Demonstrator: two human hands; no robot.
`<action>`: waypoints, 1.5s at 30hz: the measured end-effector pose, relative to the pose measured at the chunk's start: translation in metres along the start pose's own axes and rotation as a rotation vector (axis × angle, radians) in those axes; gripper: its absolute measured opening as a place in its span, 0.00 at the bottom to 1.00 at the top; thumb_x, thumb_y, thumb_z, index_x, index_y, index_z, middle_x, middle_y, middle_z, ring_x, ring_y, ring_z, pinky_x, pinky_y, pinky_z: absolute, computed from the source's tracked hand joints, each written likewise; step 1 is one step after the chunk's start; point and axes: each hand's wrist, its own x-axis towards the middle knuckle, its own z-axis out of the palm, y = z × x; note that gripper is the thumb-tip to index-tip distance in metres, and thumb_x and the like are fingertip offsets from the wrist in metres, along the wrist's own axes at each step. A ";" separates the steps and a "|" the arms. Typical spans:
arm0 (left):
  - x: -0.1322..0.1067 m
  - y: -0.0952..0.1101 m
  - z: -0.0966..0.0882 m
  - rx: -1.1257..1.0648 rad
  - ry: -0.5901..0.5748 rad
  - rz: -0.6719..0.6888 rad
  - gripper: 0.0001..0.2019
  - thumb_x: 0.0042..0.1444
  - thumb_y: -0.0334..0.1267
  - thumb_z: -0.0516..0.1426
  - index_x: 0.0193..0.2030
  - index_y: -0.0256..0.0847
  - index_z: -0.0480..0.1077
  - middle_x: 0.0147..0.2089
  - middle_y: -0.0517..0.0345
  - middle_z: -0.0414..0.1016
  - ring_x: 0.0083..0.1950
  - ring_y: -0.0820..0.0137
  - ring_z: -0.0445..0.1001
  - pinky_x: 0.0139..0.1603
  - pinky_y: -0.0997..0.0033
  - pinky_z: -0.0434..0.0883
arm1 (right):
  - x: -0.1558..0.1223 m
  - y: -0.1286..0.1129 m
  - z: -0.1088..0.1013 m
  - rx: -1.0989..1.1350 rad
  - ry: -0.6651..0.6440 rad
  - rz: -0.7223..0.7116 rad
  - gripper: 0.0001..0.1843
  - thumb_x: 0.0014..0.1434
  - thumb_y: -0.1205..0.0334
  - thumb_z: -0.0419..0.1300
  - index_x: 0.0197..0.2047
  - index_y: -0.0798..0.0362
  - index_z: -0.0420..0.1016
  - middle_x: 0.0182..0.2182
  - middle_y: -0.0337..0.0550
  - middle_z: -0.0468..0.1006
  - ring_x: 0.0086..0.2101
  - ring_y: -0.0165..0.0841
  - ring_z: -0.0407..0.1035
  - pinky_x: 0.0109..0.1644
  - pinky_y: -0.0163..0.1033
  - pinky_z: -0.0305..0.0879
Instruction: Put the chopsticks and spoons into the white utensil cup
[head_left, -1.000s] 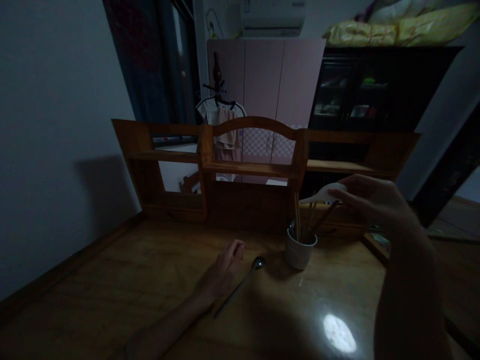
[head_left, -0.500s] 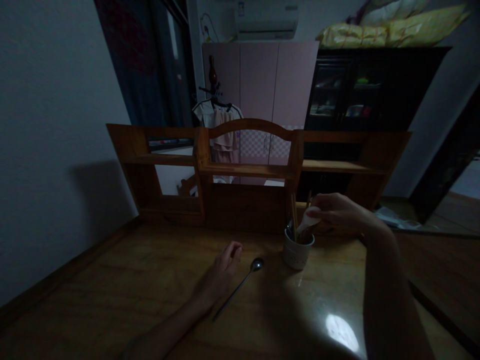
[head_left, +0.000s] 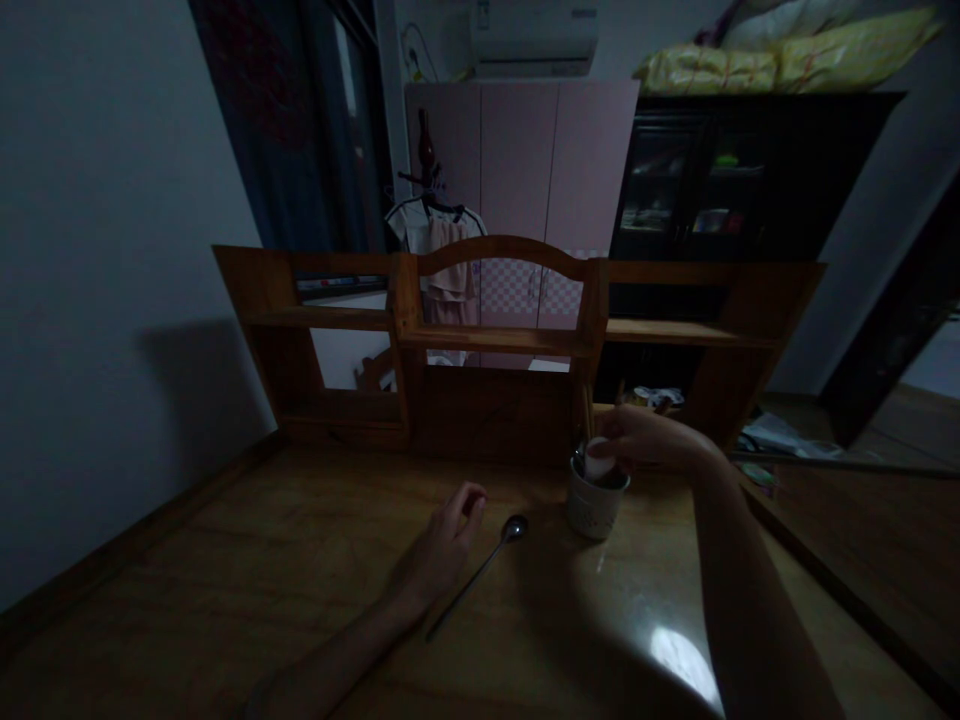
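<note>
My right hand (head_left: 646,438) is closed on a white spoon (head_left: 598,459), whose bowl stands upright in the mouth of a white cup (head_left: 595,503) on the wooden desk (head_left: 315,580). Wooden chopsticks (head_left: 586,420) stick up out of the same cup. My left hand (head_left: 448,540) rests on the desk with its fingers loosely curled and nothing in them. A long metal spoon (head_left: 480,572) lies just to its right, its bowl pointing toward the cup.
A wooden shelf unit (head_left: 495,335) stands along the desk's far edge. A bright light spot (head_left: 679,662) reflects off the desk near my right forearm. Behind are a pink wardrobe (head_left: 525,170), hanging clothes (head_left: 442,250) and a dark cabinet (head_left: 720,180). The room is dim.
My right hand has brought the white spoon down from above the cup and stood it inside among the chopsticks. My left hand and the metal spoon have stayed put.
</note>
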 end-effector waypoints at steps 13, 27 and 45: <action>0.001 -0.003 0.001 -0.026 0.003 0.035 0.12 0.64 0.47 0.47 0.43 0.44 0.67 0.43 0.56 0.73 0.46 0.65 0.71 0.49 0.66 0.66 | 0.016 0.017 0.011 -0.179 -0.147 0.154 0.13 0.53 0.57 0.61 0.24 0.58 0.74 0.21 0.48 0.77 0.23 0.36 0.73 0.21 0.30 0.65; 0.000 -0.005 0.004 -0.006 0.015 0.032 0.12 0.64 0.47 0.47 0.44 0.45 0.67 0.44 0.56 0.73 0.46 0.66 0.71 0.49 0.66 0.66 | 0.022 0.011 0.018 -0.238 -0.160 0.165 0.20 0.58 0.52 0.58 0.21 0.57 0.73 0.19 0.47 0.75 0.20 0.33 0.71 0.20 0.30 0.62; 0.000 -0.006 0.003 0.000 0.010 0.032 0.12 0.64 0.46 0.47 0.44 0.44 0.66 0.45 0.55 0.73 0.45 0.65 0.71 0.49 0.65 0.66 | 0.015 -0.005 0.010 -0.101 0.310 -0.055 0.20 0.63 0.45 0.56 0.45 0.55 0.71 0.24 0.42 0.76 0.22 0.33 0.71 0.20 0.30 0.61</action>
